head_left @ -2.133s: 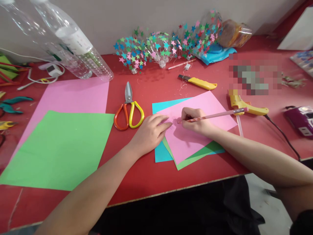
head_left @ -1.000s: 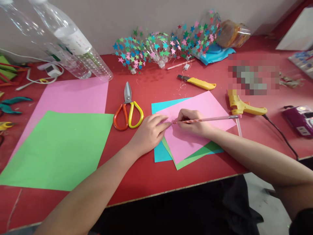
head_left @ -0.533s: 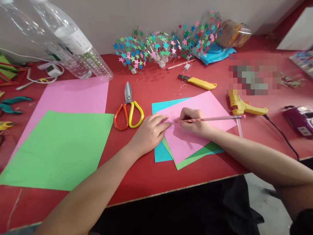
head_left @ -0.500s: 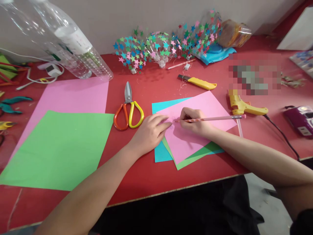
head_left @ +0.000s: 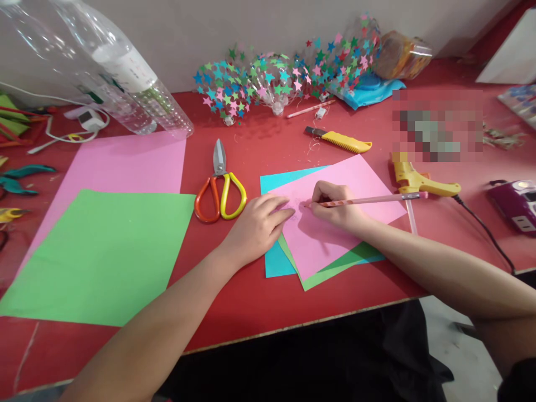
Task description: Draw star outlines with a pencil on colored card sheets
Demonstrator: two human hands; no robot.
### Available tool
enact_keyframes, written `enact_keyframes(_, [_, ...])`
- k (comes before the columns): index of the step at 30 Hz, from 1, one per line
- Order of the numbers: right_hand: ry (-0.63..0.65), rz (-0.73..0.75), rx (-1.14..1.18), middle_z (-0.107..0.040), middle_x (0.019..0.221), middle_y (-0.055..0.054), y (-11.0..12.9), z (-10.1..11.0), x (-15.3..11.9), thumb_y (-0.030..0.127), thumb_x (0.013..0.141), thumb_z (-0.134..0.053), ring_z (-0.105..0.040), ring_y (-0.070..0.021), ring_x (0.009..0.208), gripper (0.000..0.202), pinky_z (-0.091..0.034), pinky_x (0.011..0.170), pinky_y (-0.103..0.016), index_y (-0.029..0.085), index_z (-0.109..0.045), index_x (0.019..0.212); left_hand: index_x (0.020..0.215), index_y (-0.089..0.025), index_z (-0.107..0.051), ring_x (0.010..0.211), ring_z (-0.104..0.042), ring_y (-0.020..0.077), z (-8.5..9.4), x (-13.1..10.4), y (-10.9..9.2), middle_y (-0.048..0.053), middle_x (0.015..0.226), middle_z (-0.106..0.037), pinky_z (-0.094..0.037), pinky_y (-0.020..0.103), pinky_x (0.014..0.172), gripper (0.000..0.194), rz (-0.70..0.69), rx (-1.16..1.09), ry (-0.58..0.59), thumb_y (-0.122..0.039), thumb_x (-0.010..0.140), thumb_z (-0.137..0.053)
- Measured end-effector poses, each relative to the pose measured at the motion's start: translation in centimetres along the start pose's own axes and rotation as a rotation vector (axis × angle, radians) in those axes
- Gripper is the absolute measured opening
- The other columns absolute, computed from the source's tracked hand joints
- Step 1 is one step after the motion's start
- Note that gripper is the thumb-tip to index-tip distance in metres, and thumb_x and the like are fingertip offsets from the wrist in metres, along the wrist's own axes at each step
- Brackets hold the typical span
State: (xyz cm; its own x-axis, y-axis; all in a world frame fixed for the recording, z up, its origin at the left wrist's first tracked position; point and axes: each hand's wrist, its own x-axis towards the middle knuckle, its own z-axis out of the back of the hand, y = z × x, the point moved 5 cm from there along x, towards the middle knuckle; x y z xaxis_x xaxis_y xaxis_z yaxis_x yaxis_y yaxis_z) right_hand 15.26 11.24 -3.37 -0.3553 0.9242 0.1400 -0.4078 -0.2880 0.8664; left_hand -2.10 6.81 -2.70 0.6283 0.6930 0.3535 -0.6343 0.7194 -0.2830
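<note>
My right hand (head_left: pixel 337 206) is closed around a pink pencil (head_left: pixel 372 199), its tip at or just above a pink sheet of paper (head_left: pixel 322 245). Faint pencil marks show on that sheet between my hands. My left hand (head_left: pixel 263 223) lies flat on the sheet's left edge, fingers stretched out. Underneath are a green sheet (head_left: pixel 312 282) and a blue sheet (head_left: pixel 274 265), fanned out at angles. Scissors (head_left: pixel 220 184) with one red and one yellow handle rest left of the stack, close to my left hand.
A yellow utility knife (head_left: pixel 343 140) lies behind the stack, a yellow glue gun (head_left: pixel 422 181) to its right. Larger green paper (head_left: pixel 104 257) overlaps pink paper (head_left: pixel 134 159) at left. Plastic bottles (head_left: pixel 134 72) and star-covered decorations (head_left: pixel 276 78) stand along the wall.
My right hand has shifted slightly to the right with the pencil, away from the left fingertips. The left hand and the papers stay put.
</note>
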Motion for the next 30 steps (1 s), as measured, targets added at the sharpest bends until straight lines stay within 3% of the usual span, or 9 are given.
enact_keyframes(11, [0.146, 0.03, -0.005, -0.049, 0.059, 0.005, 0.33, -0.4, -0.46, 0.017, 0.074, -0.057, -0.04, -0.0079, 0.053, 0.012, -0.03, 0.05, -0.023, 0.02, -0.047, 0.067, 0.115, -0.017, -0.067, 0.119, -0.056, 0.0284, -0.09, -0.12, 0.11, 0.013, 0.124, -0.063, -0.05, 0.05, 0.097, 0.026, 0.011, 0.0, 0.0, -0.016, 0.096, -0.05])
enact_keyframes(20, [0.191, 0.048, 0.003, -0.052, 0.06, 0.005, 0.31, -0.6, -0.37, 0.017, 0.075, -0.056, -0.042, -0.0076, 0.053, 0.01, -0.031, 0.051, -0.022, 0.019, -0.049, 0.068, 0.114, -0.016, -0.067, 0.116, -0.057, 0.0285, 0.01, 0.02, -0.05, 0.012, 0.123, -0.064, -0.052, 0.051, 0.095, 0.025, -0.003, 0.01, -0.009, -0.015, 0.095, -0.051])
enact_keyframes(25, [0.17, 0.071, 0.003, -0.05, 0.06, 0.006, 0.24, -0.52, -0.34, 0.015, 0.074, -0.056, -0.042, -0.008, 0.053, 0.01, -0.031, 0.051, -0.021, 0.019, -0.049, 0.068, 0.115, -0.016, -0.067, 0.117, -0.056, 0.0293, 0.06, -0.03, -0.06, 0.013, 0.124, -0.063, -0.052, 0.052, 0.096, 0.026, -0.006, 0.002, -0.006, -0.015, 0.095, -0.051])
enact_keyframes(30, [0.019, 0.022, 0.095, -0.059, 0.065, 0.003, 0.23, 0.13, -0.02, 0.021, 0.083, -0.055, -0.05, -0.0104, 0.058, 0.008, -0.037, 0.056, -0.023, 0.02, -0.051, 0.076, 0.115, -0.018, -0.068, 0.116, -0.057, 0.029, 0.07, -0.08, 0.09, 0.013, 0.123, -0.064, -0.051, 0.054, 0.095, 0.026, 0.009, -0.038, -0.01, -0.015, 0.095, -0.051])
